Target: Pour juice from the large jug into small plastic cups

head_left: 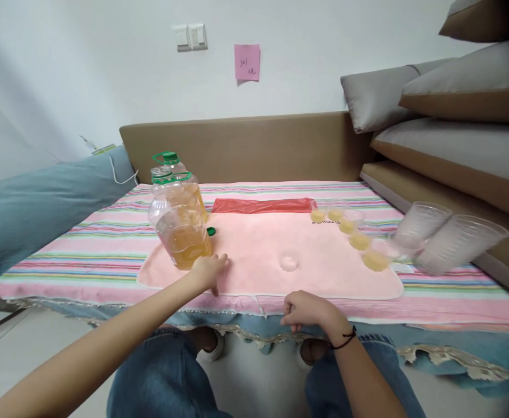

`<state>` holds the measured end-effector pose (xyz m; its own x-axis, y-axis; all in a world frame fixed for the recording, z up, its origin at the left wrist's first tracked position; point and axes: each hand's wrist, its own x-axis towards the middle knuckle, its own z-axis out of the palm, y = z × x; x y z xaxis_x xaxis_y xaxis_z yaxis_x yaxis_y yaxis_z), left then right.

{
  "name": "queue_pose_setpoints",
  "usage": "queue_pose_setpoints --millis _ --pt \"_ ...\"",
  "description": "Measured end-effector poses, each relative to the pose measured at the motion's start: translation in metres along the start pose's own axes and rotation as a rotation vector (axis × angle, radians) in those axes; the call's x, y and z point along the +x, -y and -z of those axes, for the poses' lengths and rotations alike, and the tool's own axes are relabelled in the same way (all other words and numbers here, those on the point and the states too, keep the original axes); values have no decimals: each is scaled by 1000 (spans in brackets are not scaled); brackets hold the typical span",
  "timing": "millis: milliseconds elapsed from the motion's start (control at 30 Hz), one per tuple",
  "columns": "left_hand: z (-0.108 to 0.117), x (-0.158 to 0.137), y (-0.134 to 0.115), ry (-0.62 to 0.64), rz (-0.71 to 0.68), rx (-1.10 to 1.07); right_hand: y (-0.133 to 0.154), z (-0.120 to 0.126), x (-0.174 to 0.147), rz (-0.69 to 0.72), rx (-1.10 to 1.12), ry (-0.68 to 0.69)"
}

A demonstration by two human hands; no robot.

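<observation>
My left hand [208, 271] hovers just in front of the uncapped clear plastic jug [180, 232], fingers apart and holding nothing. Amber liquid fills the jug's lower part, and a green handle ring circles its neck. Behind it is a second jug [170, 157] with a green cap on. A loose green cap [211, 231] lies to the right of the jugs. At the front edge, my right hand [309, 309] is closed with curled fingers and shows nothing in it. An empty clear plastic cup [288, 261] stands on the pink cloth [254, 244] beyond it.
Several cups of yellow liquid, one a nearby cup [376, 259], form a line at right. Two stacks of clear cups [461, 244] lean beside them. A folded red plastic strip [263, 205] lies behind the cloth. Cushions [458, 145] are piled at right; a blue bolster [54, 186] lies left.
</observation>
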<state>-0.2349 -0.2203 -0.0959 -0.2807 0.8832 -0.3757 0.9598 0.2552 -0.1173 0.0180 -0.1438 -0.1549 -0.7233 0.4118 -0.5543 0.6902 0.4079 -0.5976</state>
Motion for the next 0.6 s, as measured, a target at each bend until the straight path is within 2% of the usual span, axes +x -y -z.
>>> queue_pose_setpoints --millis 100,200,333,600 --pt "-16 -5 9 -7 75 0 -1 -4 3 -1 17 6" --pt "-23 -7 11 -31 82 -27 -1 -8 6 -5 41 23" --pt "-27 -9 16 -61 44 -79 1 -10 7 -2 81 49" --pt "-46 -18 50 -177 -59 -252 9 -13 17 83 175 104"
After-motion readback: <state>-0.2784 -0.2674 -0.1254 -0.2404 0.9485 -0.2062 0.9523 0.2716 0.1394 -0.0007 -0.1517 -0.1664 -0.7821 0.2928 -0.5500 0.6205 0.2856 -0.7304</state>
